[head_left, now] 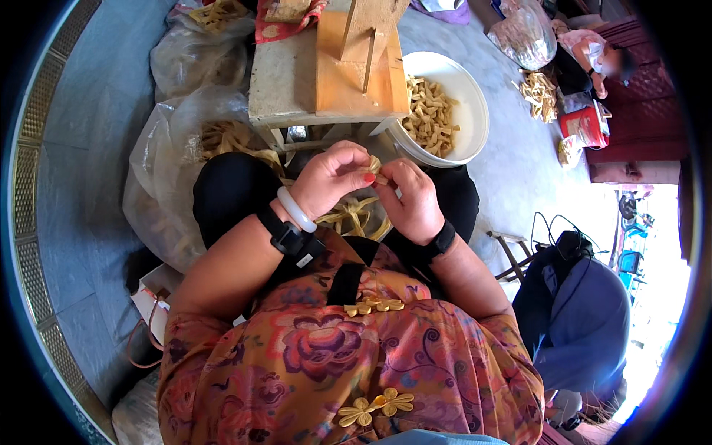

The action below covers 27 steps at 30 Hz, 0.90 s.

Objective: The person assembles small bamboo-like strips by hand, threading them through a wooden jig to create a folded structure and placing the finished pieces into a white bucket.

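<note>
Between my two hands, above my lap, is a small folded piece of a tan, soft-looking strip [375, 164]. My left hand [331, 176] pinches it with thumb and fingers, a white bangle and a black band round that wrist. Close against it, my right hand [412, 202] is closed on the other side of the same strip. The fingers partly cover the piece, so its exact shape is hidden. More loose yellowish strips [354, 216] lie on my lap below the hands. Ahead to the right, a white bucket [475, 122] contains many short tan knotted pieces [429, 119].
A low table [282, 81] bearing a wooden stand [352, 81] is straight ahead. Clear plastic bags [159, 167] of strips stand at left. At far right a person [586, 55] sits near a red bucket [586, 127]; a folding stool [512, 256] and another seated person [582, 319] are nearer.
</note>
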Available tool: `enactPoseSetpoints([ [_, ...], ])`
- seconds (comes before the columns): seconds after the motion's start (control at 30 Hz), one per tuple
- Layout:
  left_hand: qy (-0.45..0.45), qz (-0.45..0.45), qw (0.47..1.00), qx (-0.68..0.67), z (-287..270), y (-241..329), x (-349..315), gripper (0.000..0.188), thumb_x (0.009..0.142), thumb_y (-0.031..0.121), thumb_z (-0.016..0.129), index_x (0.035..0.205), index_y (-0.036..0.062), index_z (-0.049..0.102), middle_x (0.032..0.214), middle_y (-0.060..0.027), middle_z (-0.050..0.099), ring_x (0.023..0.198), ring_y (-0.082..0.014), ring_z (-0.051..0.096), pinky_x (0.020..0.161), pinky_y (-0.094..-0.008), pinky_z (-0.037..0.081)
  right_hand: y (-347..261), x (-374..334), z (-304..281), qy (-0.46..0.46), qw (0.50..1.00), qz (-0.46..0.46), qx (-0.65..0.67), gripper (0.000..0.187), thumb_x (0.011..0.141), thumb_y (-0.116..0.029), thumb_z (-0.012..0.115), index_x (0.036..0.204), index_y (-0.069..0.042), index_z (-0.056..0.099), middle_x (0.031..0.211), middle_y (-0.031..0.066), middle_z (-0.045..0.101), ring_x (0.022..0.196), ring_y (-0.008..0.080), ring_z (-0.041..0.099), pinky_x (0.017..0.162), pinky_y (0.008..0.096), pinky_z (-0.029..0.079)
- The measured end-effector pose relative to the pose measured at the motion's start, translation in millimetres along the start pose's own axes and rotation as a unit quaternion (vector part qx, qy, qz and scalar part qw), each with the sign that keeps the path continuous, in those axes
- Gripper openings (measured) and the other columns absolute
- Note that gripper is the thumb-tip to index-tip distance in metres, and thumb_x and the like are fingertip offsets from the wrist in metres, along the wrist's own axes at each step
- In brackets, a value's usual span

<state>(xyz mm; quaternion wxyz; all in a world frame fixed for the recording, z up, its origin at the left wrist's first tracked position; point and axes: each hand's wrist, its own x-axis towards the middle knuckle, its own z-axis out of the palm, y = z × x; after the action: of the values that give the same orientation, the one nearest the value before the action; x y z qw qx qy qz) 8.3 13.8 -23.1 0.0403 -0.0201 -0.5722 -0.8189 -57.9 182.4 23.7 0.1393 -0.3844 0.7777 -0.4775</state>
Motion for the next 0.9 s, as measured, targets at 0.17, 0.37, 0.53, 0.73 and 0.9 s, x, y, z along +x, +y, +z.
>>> enactPoseSetpoints([
  [0.17,0.008,-0.071,0.993,0.095,3,22,-1,0.014,0.095,0.015,0.055,0.099,0.0020,0.059,0.084,0.0017,0.059,0.071,-0.0054,0.052,0.063,-0.0193,0.044,5,4,-10,-0.061,0.998,0.027,0.017,0.016,0.090,-0.013,0.058,0.080,0.000,0.055,0.068,0.0129,0.053,0.062,0.0290,0.056,0.057,0.0344,0.044],
  [0.37,0.137,0.043,0.967,0.209,-10,27,10,0.019,0.099,0.021,0.048,0.095,0.0052,0.059,0.079,0.0000,0.060,0.058,-0.0031,0.040,0.055,-0.0187,0.036,-24,1,-11,-0.115,0.989,0.026,0.093,0.032,0.095,-0.019,0.054,0.068,-0.002,0.053,0.060,0.0109,0.049,0.053,0.0254,0.047,0.052,0.0345,0.040],
  [0.53,0.107,0.100,0.928,0.343,-7,23,5,0.011,0.096,0.012,0.051,0.097,0.0036,0.058,0.080,-0.0080,0.062,0.067,-0.0148,0.058,0.062,-0.0265,0.046,7,-10,-16,0.000,0.998,0.005,0.065,0.019,0.090,-0.019,0.060,0.088,-0.001,0.056,0.078,0.0103,0.061,0.068,0.0206,0.060,0.062,0.0307,0.048],
  [0.73,0.103,0.120,0.903,0.399,-7,34,4,0.010,0.088,0.006,0.057,0.098,0.0061,0.058,0.080,-0.0141,0.065,0.074,-0.0326,0.065,0.062,-0.0362,0.050,-13,12,-6,-0.082,0.984,-0.149,-0.058,0.019,0.071,0.000,0.067,0.079,-0.005,0.050,0.069,0.0110,0.056,0.064,0.0332,0.057,0.056,0.0403,0.046],
  [0.9,-0.024,-0.061,0.958,0.280,-22,51,3,0.020,0.094,0.019,0.057,0.086,0.0008,0.057,0.070,0.0040,0.053,0.067,-0.0034,0.044,0.061,-0.0200,0.039,-11,9,-25,-0.024,0.989,-0.134,-0.061,0.018,0.072,0.003,0.066,0.083,-0.004,0.053,0.073,0.0103,0.058,0.065,0.0307,0.059,0.057,0.0369,0.047],
])
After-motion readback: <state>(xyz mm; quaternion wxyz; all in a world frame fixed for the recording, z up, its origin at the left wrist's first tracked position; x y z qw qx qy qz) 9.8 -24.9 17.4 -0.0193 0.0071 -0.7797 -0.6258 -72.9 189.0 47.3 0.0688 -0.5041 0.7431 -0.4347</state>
